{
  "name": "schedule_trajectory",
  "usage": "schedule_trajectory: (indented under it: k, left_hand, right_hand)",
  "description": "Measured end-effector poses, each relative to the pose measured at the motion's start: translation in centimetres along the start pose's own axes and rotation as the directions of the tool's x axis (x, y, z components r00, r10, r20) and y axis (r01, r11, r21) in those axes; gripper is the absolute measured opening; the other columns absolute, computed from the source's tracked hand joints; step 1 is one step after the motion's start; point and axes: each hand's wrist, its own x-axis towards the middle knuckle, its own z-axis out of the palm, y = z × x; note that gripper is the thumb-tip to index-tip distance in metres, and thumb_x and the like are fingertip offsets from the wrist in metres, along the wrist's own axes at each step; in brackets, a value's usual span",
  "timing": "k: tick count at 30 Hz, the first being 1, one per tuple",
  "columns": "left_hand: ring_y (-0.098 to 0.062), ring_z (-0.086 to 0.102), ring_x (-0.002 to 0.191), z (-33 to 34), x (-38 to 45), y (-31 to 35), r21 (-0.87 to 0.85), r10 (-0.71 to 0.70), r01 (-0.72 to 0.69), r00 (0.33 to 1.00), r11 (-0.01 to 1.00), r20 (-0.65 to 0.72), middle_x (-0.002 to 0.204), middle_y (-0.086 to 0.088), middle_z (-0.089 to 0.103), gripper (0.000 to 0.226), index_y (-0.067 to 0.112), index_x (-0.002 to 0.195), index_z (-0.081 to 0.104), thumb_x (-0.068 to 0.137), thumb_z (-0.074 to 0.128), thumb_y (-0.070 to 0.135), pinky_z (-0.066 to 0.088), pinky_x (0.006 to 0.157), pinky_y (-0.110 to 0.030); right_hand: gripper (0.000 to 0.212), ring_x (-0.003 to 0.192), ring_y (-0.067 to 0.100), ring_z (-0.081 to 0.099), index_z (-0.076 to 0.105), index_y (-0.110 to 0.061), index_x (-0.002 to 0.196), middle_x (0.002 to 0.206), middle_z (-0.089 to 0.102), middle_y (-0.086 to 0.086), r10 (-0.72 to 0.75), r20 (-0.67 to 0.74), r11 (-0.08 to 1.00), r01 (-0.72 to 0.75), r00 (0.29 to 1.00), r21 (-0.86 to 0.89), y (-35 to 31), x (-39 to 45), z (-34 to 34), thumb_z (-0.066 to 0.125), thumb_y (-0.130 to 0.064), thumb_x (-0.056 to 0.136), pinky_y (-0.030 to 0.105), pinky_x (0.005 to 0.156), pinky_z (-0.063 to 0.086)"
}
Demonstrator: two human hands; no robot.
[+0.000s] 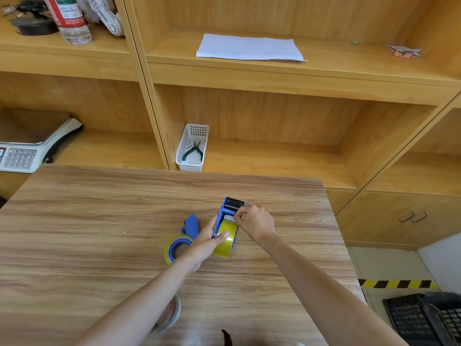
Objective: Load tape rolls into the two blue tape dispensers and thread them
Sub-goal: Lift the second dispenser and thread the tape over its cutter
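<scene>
A blue tape dispenser (230, 208) lies on the wooden table (99, 221) with a yellow tape roll (228, 232) seated in it. My left hand (207, 239) grips the dispenser's side, thumb resting on the roll. My right hand (254, 221) pinches the tape's free end near the black roller, just behind the serrated blade. A second blue dispenser (190, 227) lies to the left, carrying its own yellowish roll (175, 247); my left wrist covers part of it.
A stack of tape rolls (171, 315) sits near the table's front edge under my left forearm. Behind the table, shelves hold a white basket with pliers (192, 148), a scale (27, 148), paper (249, 47) and a bottle (72, 21). Black crates (424, 318) stand on the floor, right.
</scene>
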Motion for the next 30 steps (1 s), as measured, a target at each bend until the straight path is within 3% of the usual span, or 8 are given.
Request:
schedule_trajectory:
  k: [5,8,12,15,18,21,25,30]
  left_hand:
    - [-0.015,0.015,0.149,-0.3,0.1,0.1,-0.006,-0.014,0.014,1.0,1.0,0.027,0.163,0.007,0.014,0.075,0.032,0.155,0.012,0.097,0.059,0.025,0.021,0.118,-0.039]
    - [-0.007,0.025,0.139,-0.3,0.1,0.5,-0.024,-0.01,0.012,0.998,1.0,0.068,0.152,0.011,0.025,0.076,0.029,0.155,0.011,0.098,0.058,0.016,0.024,0.115,-0.034]
    - [-0.014,0.033,0.141,-1.0,0.6,0.1,-0.067,-0.07,0.079,0.99,0.995,0.124,0.155,0.004,0.032,0.086,0.031,0.156,0.008,0.094,0.065,0.015,0.021,0.118,-0.04]
    - [-0.023,0.039,0.141,-1.6,0.8,-0.5,-0.134,-0.077,0.103,0.979,0.986,0.191,0.153,-0.007,0.042,0.113,0.037,0.155,0.009,0.071,0.086,0.034,0.022,0.12,-0.053]
    - [-0.024,0.032,0.145,-1.8,1.1,-0.7,-0.216,-0.067,0.114,0.975,0.97,0.214,0.158,-0.007,0.033,0.132,0.038,0.154,0.013,0.05,0.093,0.046,0.02,0.12,-0.054]
    - [-0.02,0.027,0.147,-1.5,1.2,-0.4,-0.312,-0.098,0.131,0.988,0.941,0.12,0.162,0.004,0.023,0.121,0.036,0.154,0.016,0.057,0.086,0.056,0.018,0.121,-0.052]
    - [-0.018,0.023,0.148,-0.4,1.3,-0.5,-0.213,-0.042,0.026,0.997,0.977,-0.069,0.162,0.005,0.022,0.078,0.031,0.154,0.023,0.089,0.061,0.051,0.024,0.12,-0.044]
    - [-0.018,0.019,0.149,0.3,1.3,0.2,-0.175,-0.028,0.011,0.995,0.984,-0.094,0.163,0.004,0.019,0.072,0.029,0.154,0.022,0.094,0.059,0.045,0.022,0.119,-0.041]
  right_hand:
    - [0.018,0.084,0.023,0.062,0.07,-0.022,0.086,0.1,0.057,-0.004,-0.001,-0.011,0.999,0.001,1.0,-0.032,-0.3,0.5,0.0,0.058,-0.033,0.094,0.029,0.061,0.037]
    - [0.017,0.085,0.025,0.062,0.07,-0.021,0.084,0.098,0.058,-0.003,-0.025,-0.029,0.997,0.023,0.999,-0.075,-0.5,0.8,-0.2,0.057,-0.029,0.094,0.029,0.061,0.038]
    - [0.019,0.08,0.026,0.063,0.069,-0.02,0.085,0.098,0.057,-0.004,-0.043,-0.035,0.993,0.039,0.998,-0.109,-0.7,1.0,-0.5,0.054,-0.027,0.095,0.03,0.06,0.038]
    - [0.02,0.079,0.026,0.064,0.069,-0.019,0.086,0.099,0.057,-0.004,-0.054,-0.042,0.991,0.048,0.998,-0.121,-0.9,1.0,-0.5,0.052,-0.026,0.096,0.03,0.06,0.039]
    - [0.022,0.079,0.027,0.063,0.067,-0.018,0.087,0.1,0.055,-0.003,-0.061,-0.042,0.991,0.055,0.997,-0.123,-1.3,1.1,-0.5,0.049,-0.025,0.096,0.032,0.06,0.044]
    - [0.021,0.089,0.024,0.059,0.064,-0.015,0.092,0.102,0.05,0.0,-0.14,-0.048,0.98,0.132,0.989,-0.149,-1.3,1.1,-0.5,0.045,-0.024,0.097,0.034,0.058,0.047]
    - [0.018,0.11,0.022,0.046,0.061,-0.012,0.096,0.111,0.047,0.003,-0.143,-0.021,0.972,0.137,0.989,-0.19,-1.2,1.2,-0.2,0.044,-0.018,0.097,0.04,0.065,0.052]
    - [0.025,0.122,0.026,0.04,0.052,-0.006,0.119,0.129,0.042,0.008,-0.058,0.06,0.965,0.071,0.997,-0.251,-1.7,1.6,0.0,0.045,-0.007,0.096,0.041,0.078,0.052]
